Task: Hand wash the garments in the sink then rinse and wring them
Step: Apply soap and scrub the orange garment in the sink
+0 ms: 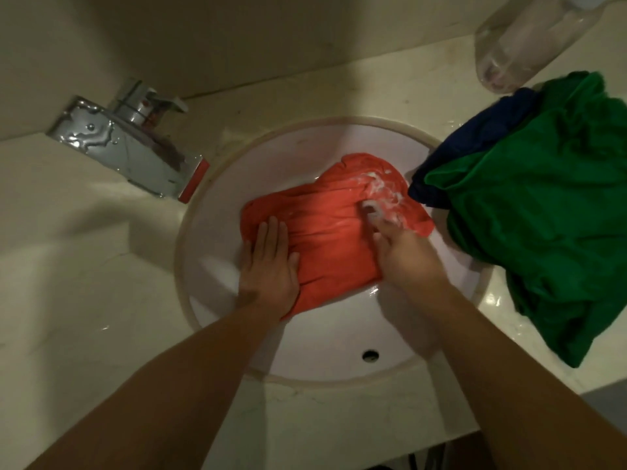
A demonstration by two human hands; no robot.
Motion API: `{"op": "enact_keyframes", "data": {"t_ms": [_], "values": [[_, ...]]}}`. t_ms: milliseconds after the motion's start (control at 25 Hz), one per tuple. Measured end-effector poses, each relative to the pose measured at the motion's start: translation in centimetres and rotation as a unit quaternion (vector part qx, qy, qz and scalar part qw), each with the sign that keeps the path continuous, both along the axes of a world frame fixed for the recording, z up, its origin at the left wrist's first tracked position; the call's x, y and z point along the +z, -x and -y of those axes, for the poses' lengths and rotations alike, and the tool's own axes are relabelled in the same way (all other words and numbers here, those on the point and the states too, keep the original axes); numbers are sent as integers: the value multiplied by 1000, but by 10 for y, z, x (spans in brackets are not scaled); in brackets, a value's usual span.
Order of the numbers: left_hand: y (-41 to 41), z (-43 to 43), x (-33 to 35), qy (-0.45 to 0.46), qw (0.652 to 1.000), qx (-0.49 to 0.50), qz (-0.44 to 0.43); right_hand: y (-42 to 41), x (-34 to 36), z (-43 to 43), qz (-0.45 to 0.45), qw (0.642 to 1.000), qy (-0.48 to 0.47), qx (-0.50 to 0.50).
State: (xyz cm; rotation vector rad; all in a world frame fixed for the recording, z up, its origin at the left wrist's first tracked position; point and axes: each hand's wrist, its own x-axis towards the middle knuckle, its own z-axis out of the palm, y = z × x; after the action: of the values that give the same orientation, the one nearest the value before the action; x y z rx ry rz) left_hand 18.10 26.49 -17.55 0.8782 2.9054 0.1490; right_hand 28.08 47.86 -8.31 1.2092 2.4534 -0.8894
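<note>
An orange-red garment (325, 225) lies bunched in the white round sink (271, 154). My left hand (269, 262) presses flat on the garment's near left part, fingers straight. My right hand (403, 252) is on its right side, fingers curled around a small pale lump of soap (372, 210). White suds (380, 188) streak the cloth just beyond that hand. The sink's overflow hole (369, 355) shows in the near wall.
A wet chrome faucet (129, 147) stands at the back left on the pale stone counter (84, 266). A green garment (543, 205) and a dark blue one (475, 144) are heaped on the counter right of the sink, overlapping its rim. A clear plastic bottle (529, 39) stands behind them.
</note>
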Motion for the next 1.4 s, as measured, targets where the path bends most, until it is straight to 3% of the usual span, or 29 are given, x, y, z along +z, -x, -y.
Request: {"op": "enact_keyframes", "data": {"t_ms": [80,160,280,360,520,600,720,800,880,960,1080,1160,1280,1360,1400], "values": [[-8,2,1,-15,1000,3,7,9,-4,45,-41,992,42,115],[-7,1,1,-23,1000,14,7,-9,3,64,-56,984,51,160],[-7,2,-3,-22,999,18,21,-37,12,20,34,993,-40,106],[-6,-2,-1,-25,999,22,34,-25,17,8,78,994,-38,60],[-9,-12,4,-54,997,12,62,0,33,70,64,981,55,172],[-12,-9,1,-47,997,-7,54,-23,38,57,86,978,3,188],[-13,-7,-3,-39,999,-13,33,-35,43,14,159,978,-68,120],[-11,-7,-3,-37,998,-24,38,-23,38,36,114,990,-23,81],[-10,-8,-4,-40,998,-37,45,-15,33,75,65,990,27,121],[-10,-7,-5,-46,997,-28,47,-27,30,67,55,988,9,144],[-9,-7,-5,-43,998,-14,42,-37,31,1,127,987,-66,69],[-10,-8,-6,-45,998,-10,39,-22,28,9,91,995,-32,1],[-10,-9,-6,-44,998,-9,34,-7,30,79,3,994,51,93],[-9,-9,-6,-40,999,-7,37,-23,32,64,-7,995,17,102],[-9,-9,-7,-40,998,-4,38,-30,29,39,37,993,-29,105]]}}
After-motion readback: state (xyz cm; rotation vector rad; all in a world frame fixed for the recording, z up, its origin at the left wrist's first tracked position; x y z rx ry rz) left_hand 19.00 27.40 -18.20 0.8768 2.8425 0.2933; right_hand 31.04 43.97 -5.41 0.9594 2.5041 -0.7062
